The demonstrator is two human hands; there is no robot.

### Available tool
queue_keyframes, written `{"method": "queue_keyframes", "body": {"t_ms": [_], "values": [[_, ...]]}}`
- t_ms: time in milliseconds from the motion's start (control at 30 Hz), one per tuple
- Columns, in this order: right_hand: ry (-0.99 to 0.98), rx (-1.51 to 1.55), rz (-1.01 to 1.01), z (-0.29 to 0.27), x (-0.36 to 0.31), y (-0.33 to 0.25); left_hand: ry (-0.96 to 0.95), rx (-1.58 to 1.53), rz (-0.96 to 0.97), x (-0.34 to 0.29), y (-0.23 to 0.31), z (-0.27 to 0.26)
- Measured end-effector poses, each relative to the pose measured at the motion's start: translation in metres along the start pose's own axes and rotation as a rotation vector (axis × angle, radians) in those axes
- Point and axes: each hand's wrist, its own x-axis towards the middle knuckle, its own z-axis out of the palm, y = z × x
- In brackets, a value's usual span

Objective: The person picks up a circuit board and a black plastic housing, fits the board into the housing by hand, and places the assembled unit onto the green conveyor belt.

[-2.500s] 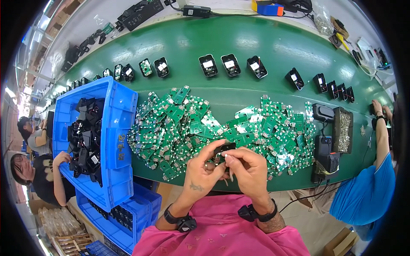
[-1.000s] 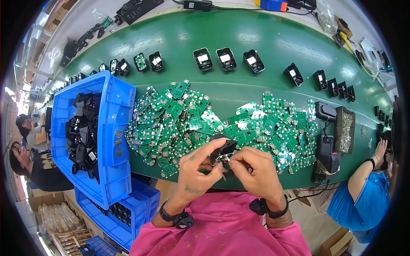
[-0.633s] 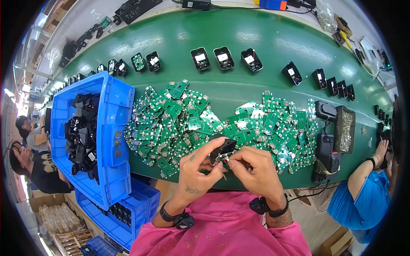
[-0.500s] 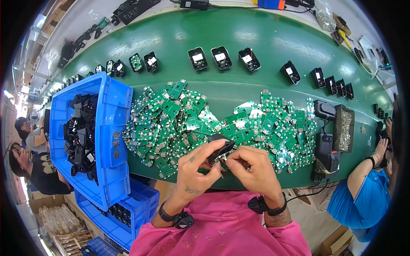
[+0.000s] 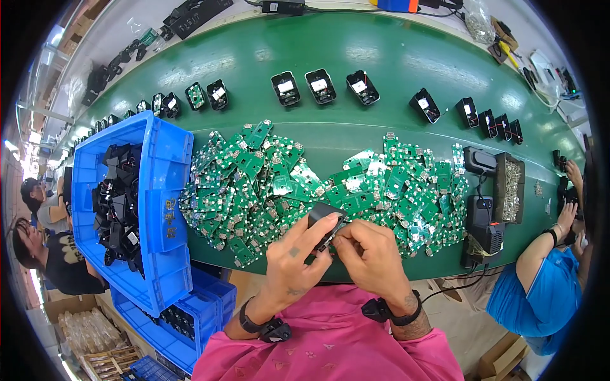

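Observation:
A small black plastic housing is tilted between my hands, just above the near side of the circuit-board heap. My left hand grips it from the left, fingers on its outer shell and thumb below. My right hand is closed, thumb and forefinger pinched against the housing's right edge; whatever lies between those fingertips is hidden. Loose green circuit boards are heaped beyond my hands, in a left pile and a right pile that meet in the middle.
A blue crate full of black housings stands at the left. Open black housings line the bench's far side. At right are a black charger-like device with cables and a tray of small metal parts. Other people sit at both sides.
The housing has turned in my hands, showing more of its outer shell and less of its inside. My right fingertips stay against its edge. The whole view has shifted slightly.

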Motion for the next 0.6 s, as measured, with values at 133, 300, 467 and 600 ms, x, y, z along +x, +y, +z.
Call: {"method": "queue_keyframes", "body": {"t_ms": [133, 300, 467, 600], "values": [[-0.008, -0.023, 0.024, 0.000, -0.003, 0.005, 0.010, -0.038, 0.011, 0.001, -0.003, 0.007], [0.185, 0.021, 0.039, 0.010, -0.006, 0.005, 0.058, -0.539, -0.351, 0.003, -0.006, 0.010], [-0.070, 0.127, 0.237, 0.006, -0.003, 0.005, 0.060, -0.726, -0.322, -0.005, -0.006, 0.001], [0.124, 0.183, 0.140, 0.001, -0.014, 0.004, 0.005, -0.711, -0.406, -0.006, -0.009, 0.004]]}}
